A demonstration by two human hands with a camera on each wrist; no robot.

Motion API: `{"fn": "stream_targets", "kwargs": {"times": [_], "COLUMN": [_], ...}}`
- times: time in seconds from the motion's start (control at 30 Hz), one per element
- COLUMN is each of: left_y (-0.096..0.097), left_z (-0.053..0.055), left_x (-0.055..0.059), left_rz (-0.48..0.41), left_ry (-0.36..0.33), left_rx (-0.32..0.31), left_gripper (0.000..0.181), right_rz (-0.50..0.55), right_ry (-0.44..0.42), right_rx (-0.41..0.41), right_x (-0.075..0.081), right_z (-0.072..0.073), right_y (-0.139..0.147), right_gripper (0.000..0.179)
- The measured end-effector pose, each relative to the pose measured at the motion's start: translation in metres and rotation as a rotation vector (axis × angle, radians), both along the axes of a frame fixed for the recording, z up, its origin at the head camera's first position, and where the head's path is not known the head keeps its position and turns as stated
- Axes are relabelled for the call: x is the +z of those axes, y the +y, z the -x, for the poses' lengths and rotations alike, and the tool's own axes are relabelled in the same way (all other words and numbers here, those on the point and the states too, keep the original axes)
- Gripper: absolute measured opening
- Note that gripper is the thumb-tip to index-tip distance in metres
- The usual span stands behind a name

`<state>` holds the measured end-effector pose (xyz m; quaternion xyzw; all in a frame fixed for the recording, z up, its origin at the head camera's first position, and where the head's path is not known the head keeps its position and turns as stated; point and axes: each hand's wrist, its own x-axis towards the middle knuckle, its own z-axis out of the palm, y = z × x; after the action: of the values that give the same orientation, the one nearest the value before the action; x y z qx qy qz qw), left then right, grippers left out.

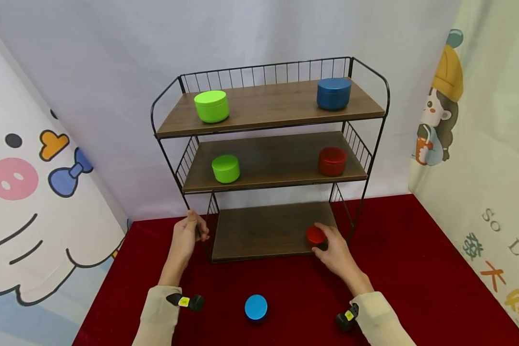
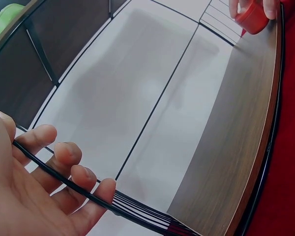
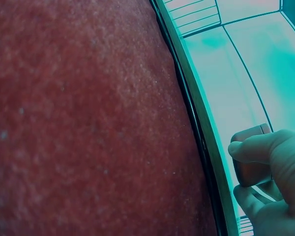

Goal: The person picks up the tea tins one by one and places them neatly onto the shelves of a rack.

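My left hand [image 1: 190, 230] is at the rack's black front left post [image 2: 59, 174], its fingers curled round the thin metal. At the right end of the bottom shelf [image 1: 264, 230], my right hand [image 1: 335, 250] holds a small round red tin [image 1: 315, 235] between thumb and fingers. The right wrist view shows the same tin [image 3: 250, 157] gripped from its sides, close over the front edge of the board. Part of the tin's lower side is hidden by the fingers.
The top shelf [image 1: 272, 103] bears a large green tin [image 1: 212, 106] and a blue tin [image 1: 333, 94]. On the middle shelf [image 1: 277, 158] stand a green tin [image 1: 226, 169] and a red tin [image 1: 332, 161]. A small blue tin [image 1: 256, 307] sits on the red cloth [image 1: 294, 298] in front.
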<state>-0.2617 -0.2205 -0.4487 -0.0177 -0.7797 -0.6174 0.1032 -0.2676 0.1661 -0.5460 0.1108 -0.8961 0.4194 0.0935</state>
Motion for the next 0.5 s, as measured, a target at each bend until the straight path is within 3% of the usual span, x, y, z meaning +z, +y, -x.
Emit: {"fn": "stream_targets", "kwargs": {"times": [0.5], "left_y": [-0.0001], "left_z": [-0.0003], "left_x": [-0.0006], "left_rz": [-0.006], "left_ry": [0.004], "left_rx": [-0.001], "left_gripper": [0.073], "right_rz": [0.002], "right_ry": [-0.010], "right_rx": [-0.038], "right_x": [-0.0024], "right_z": [0.0023], "right_y": [0.0037], "right_gripper": [0.069]}}
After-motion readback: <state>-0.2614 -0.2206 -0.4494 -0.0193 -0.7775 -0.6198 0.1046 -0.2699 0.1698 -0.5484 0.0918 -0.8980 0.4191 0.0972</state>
